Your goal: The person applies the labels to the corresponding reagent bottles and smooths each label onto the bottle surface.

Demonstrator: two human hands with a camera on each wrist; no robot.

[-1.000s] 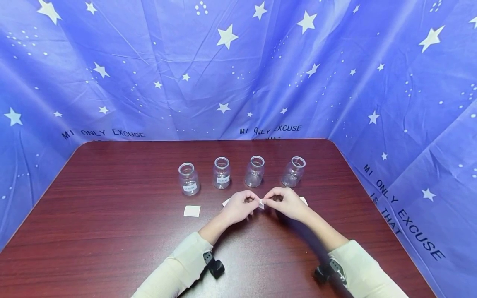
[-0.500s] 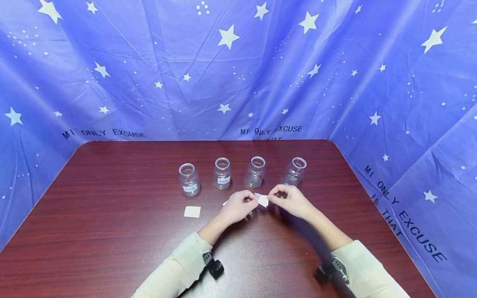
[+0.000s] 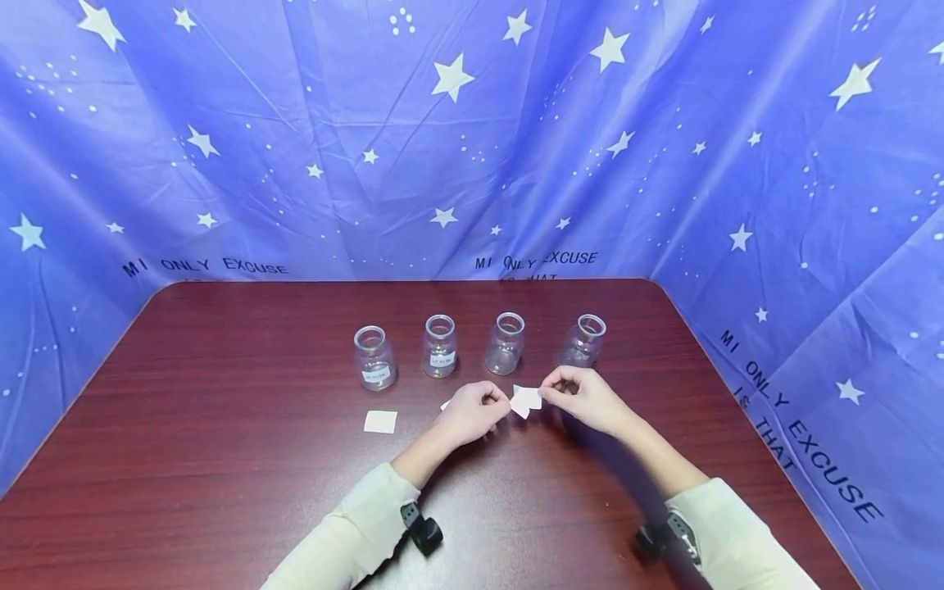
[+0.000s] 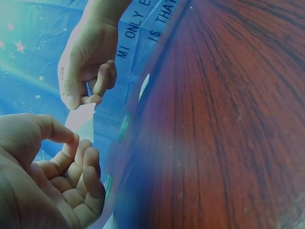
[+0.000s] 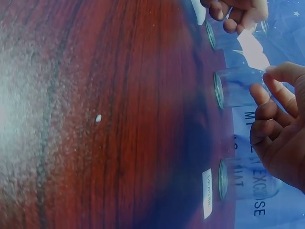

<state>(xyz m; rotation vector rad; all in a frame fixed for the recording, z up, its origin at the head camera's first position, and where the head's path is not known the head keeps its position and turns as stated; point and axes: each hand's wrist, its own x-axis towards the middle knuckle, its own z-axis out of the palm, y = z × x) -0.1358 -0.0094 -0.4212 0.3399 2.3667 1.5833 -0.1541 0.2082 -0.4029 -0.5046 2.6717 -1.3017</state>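
Note:
Between the two hands, in front of the jars, is a white sticker label (image 3: 528, 397), its parts angled apart in the head view. My left hand (image 3: 474, 412) pinches its left end between thumb and forefinger. Its right end is pinched by the thumb and forefinger of my right hand (image 3: 586, 399). The left wrist view shows the label (image 4: 82, 123) stretched from one hand's fingertips to the other's. Behind the hands stand clear glass jars in a row: a labelled jar (image 3: 374, 357), another labelled jar (image 3: 440, 346), a plain jar (image 3: 505, 344) and a rightmost jar (image 3: 583, 342), partly covered by the right hand.
A white label (image 3: 379, 422) lies on the dark red wooden table (image 3: 221, 459) at left. Another label (image 3: 445, 405) is mostly hidden by the left hand. The right wrist view shows a printed label (image 5: 207, 193) and a white speck (image 5: 98, 118). A blue star-patterned curtain (image 3: 332, 123) surrounds the table.
My right hand has moved right, away from the left hand, which stays nearly in place. More of the white label now shows between them, spreading into two angled parts.

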